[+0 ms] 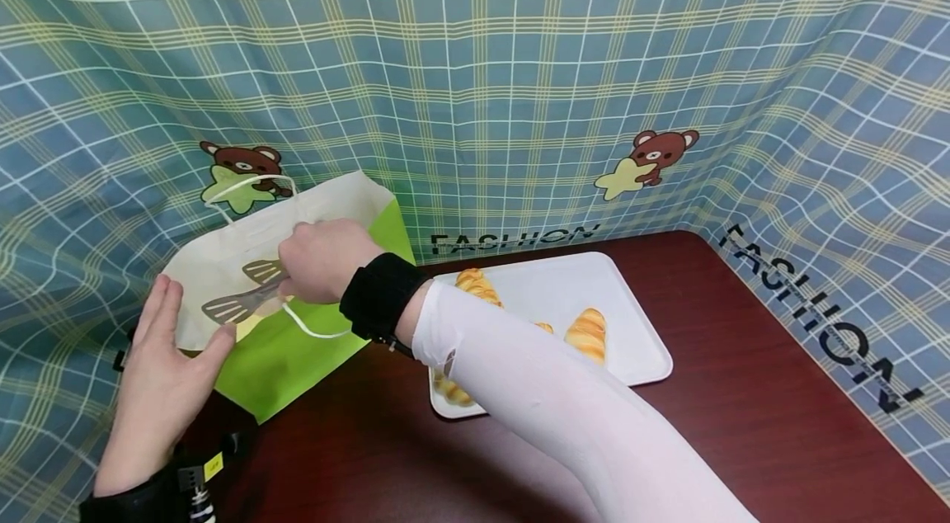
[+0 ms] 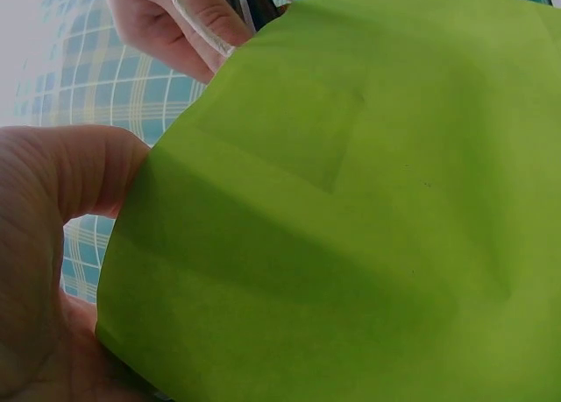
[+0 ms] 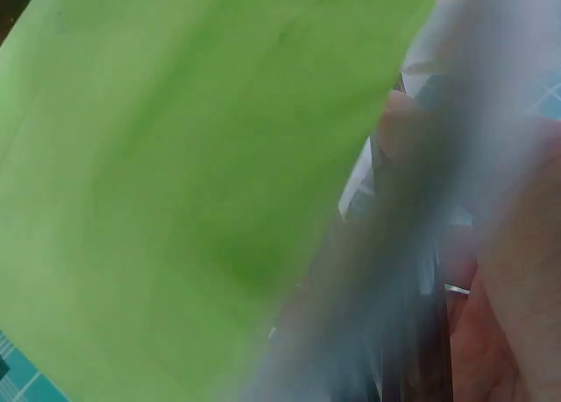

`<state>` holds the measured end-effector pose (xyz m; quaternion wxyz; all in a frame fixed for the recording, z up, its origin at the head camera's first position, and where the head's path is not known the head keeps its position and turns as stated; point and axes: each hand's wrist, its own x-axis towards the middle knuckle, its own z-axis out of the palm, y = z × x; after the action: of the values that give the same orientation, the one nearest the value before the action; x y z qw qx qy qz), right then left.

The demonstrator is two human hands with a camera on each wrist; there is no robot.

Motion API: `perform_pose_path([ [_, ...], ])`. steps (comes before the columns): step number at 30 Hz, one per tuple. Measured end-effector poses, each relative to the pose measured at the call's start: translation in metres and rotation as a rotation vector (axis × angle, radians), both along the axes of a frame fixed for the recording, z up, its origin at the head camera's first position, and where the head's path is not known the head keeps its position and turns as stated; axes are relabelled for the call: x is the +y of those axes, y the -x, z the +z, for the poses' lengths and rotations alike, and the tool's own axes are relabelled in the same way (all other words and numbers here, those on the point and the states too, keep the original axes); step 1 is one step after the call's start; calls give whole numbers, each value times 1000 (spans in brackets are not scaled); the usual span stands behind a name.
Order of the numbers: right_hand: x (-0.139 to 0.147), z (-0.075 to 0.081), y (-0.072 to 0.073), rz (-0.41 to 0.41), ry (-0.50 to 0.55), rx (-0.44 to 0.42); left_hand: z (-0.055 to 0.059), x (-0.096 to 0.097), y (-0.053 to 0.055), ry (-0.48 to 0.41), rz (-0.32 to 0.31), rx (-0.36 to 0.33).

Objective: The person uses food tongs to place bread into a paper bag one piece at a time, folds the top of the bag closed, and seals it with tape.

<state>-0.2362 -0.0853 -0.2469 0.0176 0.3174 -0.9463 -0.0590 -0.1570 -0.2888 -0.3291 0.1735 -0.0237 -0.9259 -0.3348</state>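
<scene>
slotted tongs (image 1: 248, 302) lie between the hands at the mouth of a green-and-white bag (image 1: 285, 362); the right hand (image 1: 326, 259) is clamped on them, and the left hand (image 1: 165, 374), thumb and fingers apart, touches the bag's edge.

The paper bag (image 1: 308, 362) is smooth and matt, lightly creased, and the slotted tongs (image 1: 232, 308) have a metallic sheen. The tray (image 1: 549, 284) looks like smooth plastic, the tabletop (image 1: 712, 325) like softly glossy wood, the curtain (image 1: 475, 119) like thin, rippled cloth.
</scene>
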Motion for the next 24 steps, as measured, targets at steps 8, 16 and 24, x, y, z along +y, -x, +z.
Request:
perform_pose_path([
  [8, 19, 13, -6, -13, 47, -14, -1, 1, 0, 0, 17, -5],
  [16, 49, 21, -8, -48, 156, 14, -4, -1, -1, 0, 25, -22],
  [24, 117, 19, -5, -121, 293, 90, -2, 0, -1, 6, 19, -27],
])
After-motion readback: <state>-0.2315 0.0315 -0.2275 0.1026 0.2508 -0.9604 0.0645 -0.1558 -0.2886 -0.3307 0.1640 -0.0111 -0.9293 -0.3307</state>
